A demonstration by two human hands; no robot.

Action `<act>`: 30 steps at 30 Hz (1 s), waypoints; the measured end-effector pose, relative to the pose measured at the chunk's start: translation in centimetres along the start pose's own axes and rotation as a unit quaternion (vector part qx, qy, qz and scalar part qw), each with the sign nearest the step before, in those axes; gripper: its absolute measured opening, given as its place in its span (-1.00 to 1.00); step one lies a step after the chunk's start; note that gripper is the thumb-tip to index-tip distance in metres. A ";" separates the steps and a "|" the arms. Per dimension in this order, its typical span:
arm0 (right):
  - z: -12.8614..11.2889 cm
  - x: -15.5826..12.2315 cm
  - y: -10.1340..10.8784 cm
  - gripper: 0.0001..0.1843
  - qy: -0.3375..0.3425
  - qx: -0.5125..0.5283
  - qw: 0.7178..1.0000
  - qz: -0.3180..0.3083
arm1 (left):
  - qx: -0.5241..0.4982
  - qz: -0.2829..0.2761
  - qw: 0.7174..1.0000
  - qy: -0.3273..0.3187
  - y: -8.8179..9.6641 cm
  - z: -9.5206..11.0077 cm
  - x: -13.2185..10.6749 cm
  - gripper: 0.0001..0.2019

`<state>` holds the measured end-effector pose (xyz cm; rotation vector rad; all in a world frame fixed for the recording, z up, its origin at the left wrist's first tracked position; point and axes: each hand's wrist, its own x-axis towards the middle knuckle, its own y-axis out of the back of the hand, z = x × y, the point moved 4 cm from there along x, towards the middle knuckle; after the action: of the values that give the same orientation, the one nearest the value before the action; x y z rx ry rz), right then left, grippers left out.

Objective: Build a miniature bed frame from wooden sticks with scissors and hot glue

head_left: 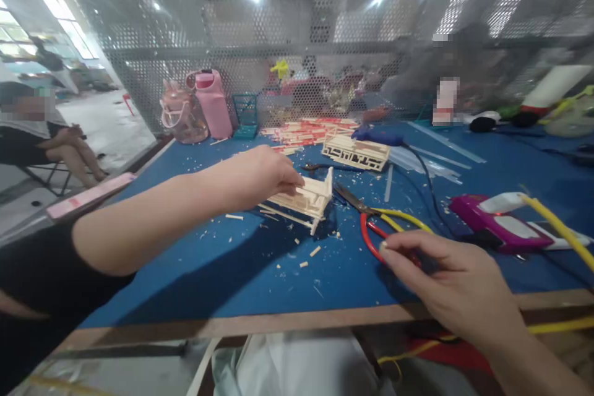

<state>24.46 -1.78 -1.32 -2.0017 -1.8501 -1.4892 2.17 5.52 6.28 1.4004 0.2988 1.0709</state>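
My left hand (271, 173) reaches across the table with its fingers closed on the top of a small model built of thin wooden sticks (301, 201). The model sits tilted, and its left part is hidden behind the hand and forearm. Over the table's front right, my right hand (457, 275) pinches a tiny pale bit of wood (384, 246) between thumb and index finger. Behind those fingertips lie scissors (366, 213) with red and yellow handles, partly covered by the hand. Small wood offcuts (315, 251) are scattered in front of the model.
A second stick model (355, 153) stands farther back, with a blue glue gun (378, 135) against it. Red and pale sticks (315, 131) are heaped behind. Clear glue sticks (427, 164), a purple device (501, 223), cords and a pink bottle (213, 105) are around. Someone sits at far left.
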 end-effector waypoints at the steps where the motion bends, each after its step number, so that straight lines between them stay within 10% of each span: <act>1: 0.1 -0.1 -0.3 -0.92 0.015 -0.008 1.000 -0.013 | 0.001 -0.034 0.999 -0.001 -0.8 -0.2 -0.5 -0.94; 4: -0.2 0.2 -1.0 -0.92 0.079 -0.046 0.995 -0.025 | 0.010 -0.116 0.993 -0.016 -2.3 -0.1 -1.8 -0.86; 8: -1.8 0.6 -1.7 -0.89 0.164 -0.094 0.982 -0.011 | 0.013 0.033 0.999 -0.030 -1.9 2.7 -4.3 -0.69; 11: -3.6 0.3 -2.6 -0.82 0.226 -0.125 0.965 -0.042 | -0.076 0.103 0.988 0.083 -2.7 5.0 -6.9 -0.88; 15: -4.9 -0.1 -3.9 -0.66 0.262 -0.159 0.948 -0.085 | -0.250 -0.022 0.946 0.206 -5.7 6.3 -8.9 -0.79; 22: -4.7 0.6 -4.2 -0.79 0.268 -0.147 0.949 -0.083 | -0.402 -0.027 0.875 0.270 -6.9 4.7 -8.8 -0.80; 30: -3.3 2.8 -4.0 -0.84 0.281 -0.203 0.937 -0.045 | -0.184 0.123 0.967 0.126 -1.5 1.9 -4.7 -0.72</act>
<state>18.92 -0.51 0.04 -1.3726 -1.4932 -2.3167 1.71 1.06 3.41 0.9850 0.0994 1.4339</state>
